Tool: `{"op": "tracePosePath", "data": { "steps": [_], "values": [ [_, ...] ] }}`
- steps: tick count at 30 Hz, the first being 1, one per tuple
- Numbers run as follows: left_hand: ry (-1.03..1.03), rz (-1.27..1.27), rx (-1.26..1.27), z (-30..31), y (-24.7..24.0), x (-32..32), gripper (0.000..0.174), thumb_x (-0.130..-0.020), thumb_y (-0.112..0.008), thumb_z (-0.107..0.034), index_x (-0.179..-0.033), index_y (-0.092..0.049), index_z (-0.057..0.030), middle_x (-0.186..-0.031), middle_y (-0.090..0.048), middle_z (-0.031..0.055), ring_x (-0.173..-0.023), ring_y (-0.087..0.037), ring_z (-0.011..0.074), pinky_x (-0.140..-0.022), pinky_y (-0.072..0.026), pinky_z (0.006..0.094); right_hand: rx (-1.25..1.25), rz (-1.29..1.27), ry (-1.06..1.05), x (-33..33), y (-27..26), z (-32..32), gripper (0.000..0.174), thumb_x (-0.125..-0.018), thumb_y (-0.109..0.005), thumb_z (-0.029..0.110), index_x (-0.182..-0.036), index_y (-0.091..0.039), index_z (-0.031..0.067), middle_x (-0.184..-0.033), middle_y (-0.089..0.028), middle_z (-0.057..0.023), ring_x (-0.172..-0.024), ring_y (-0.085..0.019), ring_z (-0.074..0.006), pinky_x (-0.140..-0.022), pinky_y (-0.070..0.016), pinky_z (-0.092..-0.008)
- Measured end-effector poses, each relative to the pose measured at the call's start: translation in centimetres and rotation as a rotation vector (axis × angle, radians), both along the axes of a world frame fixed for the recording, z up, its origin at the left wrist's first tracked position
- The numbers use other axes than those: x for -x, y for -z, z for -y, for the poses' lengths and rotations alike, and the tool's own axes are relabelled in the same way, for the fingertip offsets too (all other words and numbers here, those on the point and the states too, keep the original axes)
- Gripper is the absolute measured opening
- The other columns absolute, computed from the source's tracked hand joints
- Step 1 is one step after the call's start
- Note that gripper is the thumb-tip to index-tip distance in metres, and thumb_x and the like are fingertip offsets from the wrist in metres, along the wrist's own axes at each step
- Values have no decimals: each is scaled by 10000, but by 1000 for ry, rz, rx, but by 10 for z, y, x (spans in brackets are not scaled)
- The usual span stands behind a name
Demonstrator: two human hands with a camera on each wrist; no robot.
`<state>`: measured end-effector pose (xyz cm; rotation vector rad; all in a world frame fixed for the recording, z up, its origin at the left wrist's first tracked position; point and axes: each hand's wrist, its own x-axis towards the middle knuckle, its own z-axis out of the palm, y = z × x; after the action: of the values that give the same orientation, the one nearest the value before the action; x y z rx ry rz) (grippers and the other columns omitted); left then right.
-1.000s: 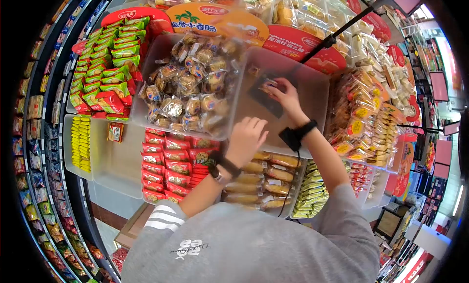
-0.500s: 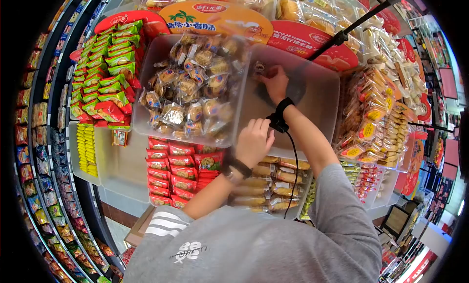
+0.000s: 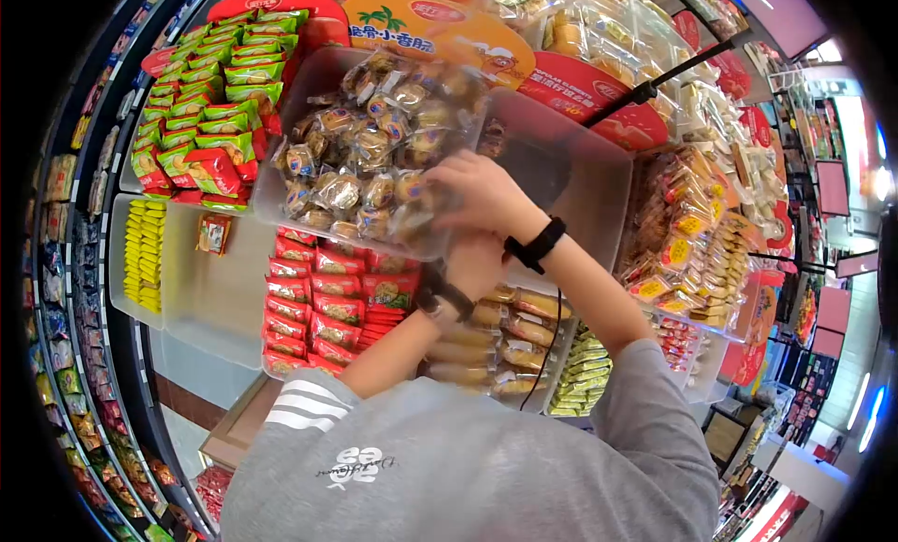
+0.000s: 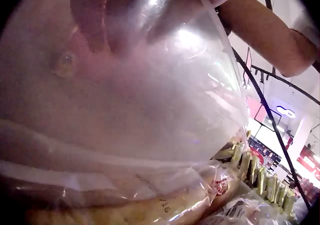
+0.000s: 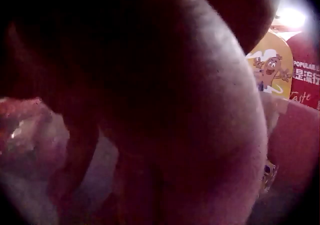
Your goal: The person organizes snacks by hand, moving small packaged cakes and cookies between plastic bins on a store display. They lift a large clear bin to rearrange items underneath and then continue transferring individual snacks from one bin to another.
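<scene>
Over the right side of a translucent bin [image 3: 273, 182] of round pastries [image 3: 341, 189] in clear wrappers, my right hand [image 3: 482, 196] reaches leftward, its fingers blurred; I cannot tell if they hold one. Below it, partly hidden behind it, my left hand [image 3: 475, 261] is at the front of the neighbouring bin [image 3: 608, 201]. The left wrist view shows left fingers [image 4: 107, 32] pointing down behind the cloudy bin wall [image 4: 125, 120]. Dark right fingers [image 5: 75, 155] hang downward in the right wrist view. A small wrapped pastry [image 3: 491, 137] sits in the neighbouring bin's back left corner.
Red packets [image 3: 332, 299] and long wrapped bread rolls [image 3: 528, 327] fill bins in front. Green packets [image 3: 253, 74] stand at the left, bagged pastries [image 3: 687, 233] at the right. A black pole [image 3: 645, 88] slants over the back right; a cable [image 3: 552, 360] hangs from my right wrist.
My right hand has moved from the bin's back left corner, where the small wrapped pastry now lies, forward and left over the pastry bin, crossing above my left hand. The left hand stays near the front rim.
</scene>
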<state>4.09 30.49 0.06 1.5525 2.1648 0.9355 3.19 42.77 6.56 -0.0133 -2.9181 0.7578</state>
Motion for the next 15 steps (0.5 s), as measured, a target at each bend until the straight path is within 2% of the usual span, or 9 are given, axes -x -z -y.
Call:
{"op": "tracePosePath", "data": {
  "steps": [4,6,7,8,9,11,12,14,15],
  "values": [
    [17,23,52,2,8,1,167,-770,-637,-222,-844,-616,-74,-827,-624,129,-782,-615,284,-678,-483,418,-54,23,52,4,3,8,480,-639,-759,223,-1065,-579,96,-1041,-602,-92,-994,-562,-282,-860,-473,-376],
    [6,-10,8,-1,15,0,138,-767,-633,-215,-820,-623,-88,-821,-629,127,-769,-616,288,-661,-481,425,201,-20,122,-5,-7,4,487,-622,-754,153,-1059,-560,55,-1010,-596,-114,-896,-582,-292,-799,-489,-374],
    [26,-27,-6,-2,18,0,169,-772,-626,-210,-878,-606,-80,-815,-628,120,-754,-621,272,-649,-486,414,307,-58,126,-10,-15,0,452,-657,-714,68,-1075,-541,54,-1014,-593,-97,-920,-608,-239,-824,-493,-334],
    [48,-44,-20,-3,21,0,210,-776,-618,-204,-937,-588,-73,-810,-628,113,-738,-626,256,-637,-492,402,303,-58,129,-16,-19,-3,452,-657,-714,68,-1075,-541,54,-1014,-593,-97,-920,-608,-239,-824,-493,-334],
    [54,-44,-24,-4,17,2,210,-776,-618,-204,-937,-588,-73,-810,-628,113,-738,-626,256,-637,-492,402,553,-133,191,-25,-23,-5,482,-690,-687,30,-1139,-513,40,-1077,-567,-83,-990,-583,-206,-867,-476,-315],
    [-201,829,-338,-9,-3,6,283,-855,-559,-217,-1090,-504,-69,-854,-626,106,-725,-629,222,-611,-507,363,1088,-246,402,-53,-41,1,530,-779,-587,-85,-1271,-410,7,-1208,-486,-52,-1090,-530,-155,-932,-450,-292],
    [-189,831,-332,-7,-15,8,283,-855,-559,-217,-1090,-504,-69,-854,-626,106,-725,-629,222,-611,-507,363,1113,-290,360,-65,-37,-3,527,-819,-568,-77,-1305,-385,10,-1228,-481,-56,-1107,-520,-148,-928,-454,-290],
    [-133,1587,-489,0,-41,14,387,-967,-434,-361,-1200,-440,-52,-993,-593,63,-857,-597,122,-693,-496,255,1164,-291,388,-79,-41,1,542,-821,-593,-51,-1317,-385,14,-1252,-475,-69,-1118,-513,-144,-916,-463,-299],
    [-43,1630,-514,4,-45,15,376,-989,-392,-366,-1190,-452,-53,-1029,-580,55,-903,-578,102,-740,-486,246,1170,-298,398,-84,-44,6,542,-821,-593,-51,-1317,-385,14,-1252,-475,-69,-1118,-513,-144,-916,-463,-299]
  ]
}}
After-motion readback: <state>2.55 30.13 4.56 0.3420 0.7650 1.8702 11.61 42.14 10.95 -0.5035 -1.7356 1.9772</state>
